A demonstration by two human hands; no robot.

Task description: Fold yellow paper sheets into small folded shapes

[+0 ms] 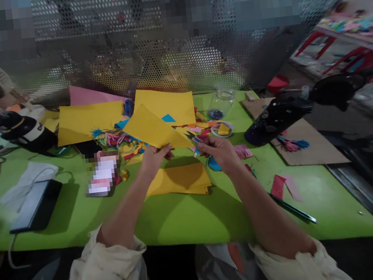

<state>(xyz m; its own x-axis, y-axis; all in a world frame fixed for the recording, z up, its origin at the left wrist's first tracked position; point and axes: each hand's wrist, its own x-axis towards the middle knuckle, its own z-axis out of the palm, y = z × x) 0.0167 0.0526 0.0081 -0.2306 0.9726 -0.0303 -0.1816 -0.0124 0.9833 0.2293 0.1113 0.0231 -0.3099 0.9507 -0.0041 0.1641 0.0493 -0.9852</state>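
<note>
My left hand point(157, 157) grips the lower edge of a yellow paper sheet point(154, 125), lifted at a tilt above the table. My right hand point(217, 151) is closed on a small pair of scissors point(193, 137), whose dark blades point toward the sheet's right corner. My fingers cover most of the handles. Below both hands lies a stack of folded yellow paper point(179, 180). Behind them are coloured paper scraps point(201, 127) and a larger yellow sheet point(178, 102) with a blue paper piece point(168, 118) on it.
A phone point(103, 176), a white-and-black box point(37, 206) and a black bottle point(25, 131) are on the left. At right stand a glass jar point(224, 102) and a dark bottle point(265, 124), near brown cardboard point(311, 143) and a green pen point(295, 210). Perforated metal point(150, 58) rises behind.
</note>
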